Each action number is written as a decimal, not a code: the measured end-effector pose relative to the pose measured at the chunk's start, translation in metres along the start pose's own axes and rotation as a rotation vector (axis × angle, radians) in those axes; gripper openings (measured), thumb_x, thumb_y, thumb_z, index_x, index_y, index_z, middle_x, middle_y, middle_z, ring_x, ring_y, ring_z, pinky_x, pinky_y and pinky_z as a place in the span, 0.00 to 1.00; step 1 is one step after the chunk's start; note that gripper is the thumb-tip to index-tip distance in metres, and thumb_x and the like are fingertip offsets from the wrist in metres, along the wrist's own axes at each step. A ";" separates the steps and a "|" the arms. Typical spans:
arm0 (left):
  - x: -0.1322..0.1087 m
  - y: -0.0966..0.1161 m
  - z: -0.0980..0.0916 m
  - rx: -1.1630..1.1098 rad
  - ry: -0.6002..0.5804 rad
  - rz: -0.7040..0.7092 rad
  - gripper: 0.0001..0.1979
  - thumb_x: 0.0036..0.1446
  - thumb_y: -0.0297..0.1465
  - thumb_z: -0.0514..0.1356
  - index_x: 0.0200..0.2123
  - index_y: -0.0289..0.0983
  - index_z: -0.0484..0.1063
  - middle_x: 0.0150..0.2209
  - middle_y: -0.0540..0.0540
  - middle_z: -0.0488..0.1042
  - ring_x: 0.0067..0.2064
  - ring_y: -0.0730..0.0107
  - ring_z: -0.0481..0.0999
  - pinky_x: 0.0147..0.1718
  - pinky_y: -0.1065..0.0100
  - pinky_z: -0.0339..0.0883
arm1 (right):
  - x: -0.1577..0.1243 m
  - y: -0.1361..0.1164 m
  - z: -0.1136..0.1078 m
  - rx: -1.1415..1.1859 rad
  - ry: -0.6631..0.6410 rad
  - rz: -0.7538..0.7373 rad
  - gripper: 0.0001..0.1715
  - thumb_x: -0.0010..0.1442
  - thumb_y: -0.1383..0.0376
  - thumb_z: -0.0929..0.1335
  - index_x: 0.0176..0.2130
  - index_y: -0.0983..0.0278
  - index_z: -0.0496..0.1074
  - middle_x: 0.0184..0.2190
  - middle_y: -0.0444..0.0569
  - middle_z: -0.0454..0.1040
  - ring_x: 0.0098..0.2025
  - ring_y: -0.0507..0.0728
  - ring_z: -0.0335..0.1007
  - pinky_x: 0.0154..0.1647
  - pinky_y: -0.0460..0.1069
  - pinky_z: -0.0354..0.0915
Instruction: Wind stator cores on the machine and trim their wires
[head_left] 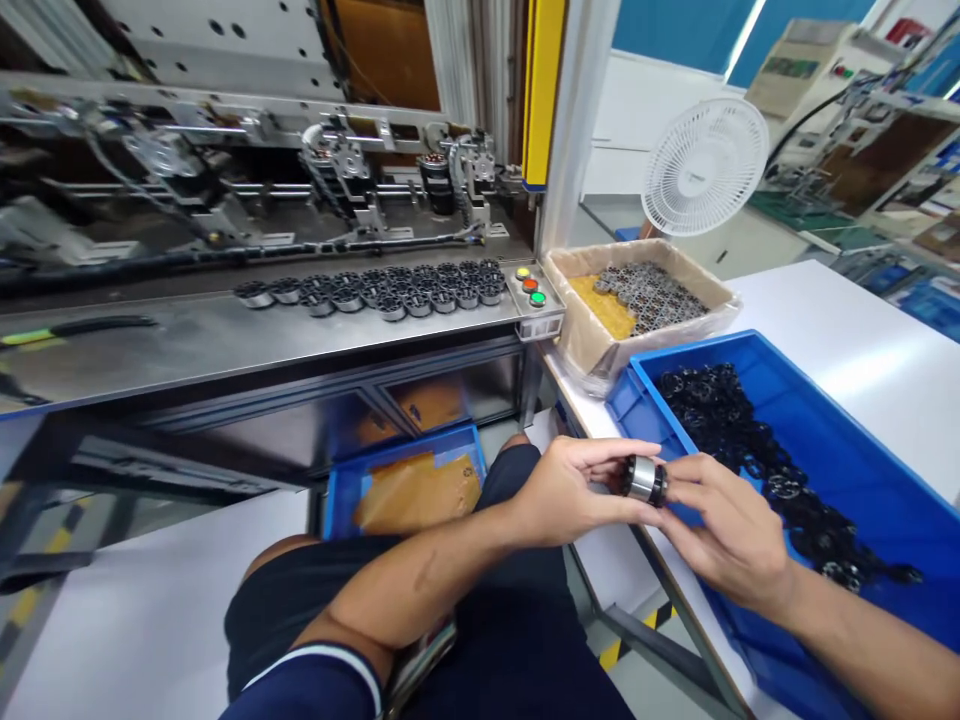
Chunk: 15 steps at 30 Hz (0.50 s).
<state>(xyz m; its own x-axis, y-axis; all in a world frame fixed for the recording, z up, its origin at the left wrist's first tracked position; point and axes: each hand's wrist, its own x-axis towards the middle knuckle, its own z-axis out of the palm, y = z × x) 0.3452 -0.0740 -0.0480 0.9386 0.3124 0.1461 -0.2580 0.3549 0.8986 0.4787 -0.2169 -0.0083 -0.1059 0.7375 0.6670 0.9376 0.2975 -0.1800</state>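
Between my two hands is a small round motor stator core (pixel 643 479), a silvery steel ring with black edges. My left hand (pixel 577 487) wraps its thumb and fingers around it from the left. From the right, the fingertips of my right hand (pixel 724 515) pinch its black end. Both hands are over the near edge of a blue bin (pixel 847 425) that holds many loose black plastic parts (pixel 784 487). Similar cores (pixel 405 290) stand in rows on the metal bench to the left.
A lined box (pixel 574 345) of more cores stands behind the blue bin. A button panel (pixel 534 300) sits at the bench corner, beneath a yellow post (pixel 541 95). A machine (pixel 345 170) lines the back. Below is another blue tray (pixel 341 500); a white fan (pixel 705 165) stands behind.
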 end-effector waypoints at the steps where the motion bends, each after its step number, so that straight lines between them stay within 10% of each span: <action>1: 0.000 0.000 0.001 0.013 -0.002 0.005 0.32 0.41 0.33 0.77 0.52 0.32 0.78 0.42 0.40 0.83 0.43 0.61 0.83 0.49 0.63 0.76 | 0.001 0.000 -0.001 -0.004 0.002 -0.009 0.13 0.59 0.77 0.70 0.42 0.63 0.71 0.35 0.52 0.77 0.36 0.56 0.75 0.32 0.49 0.73; 15: -0.002 0.003 -0.001 0.005 0.016 -0.003 0.30 0.40 0.29 0.77 0.50 0.33 0.78 0.45 0.40 0.83 0.44 0.62 0.84 0.50 0.64 0.77 | 0.003 0.005 -0.006 -0.019 0.006 -0.008 0.25 0.59 0.74 0.72 0.55 0.65 0.70 0.45 0.57 0.74 0.46 0.59 0.75 0.44 0.53 0.75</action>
<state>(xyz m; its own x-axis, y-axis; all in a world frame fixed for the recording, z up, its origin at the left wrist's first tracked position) 0.3425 -0.0732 -0.0461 0.9357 0.3251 0.1370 -0.2539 0.3511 0.9012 0.4851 -0.2170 -0.0030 -0.1114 0.7315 0.6727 0.9429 0.2916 -0.1610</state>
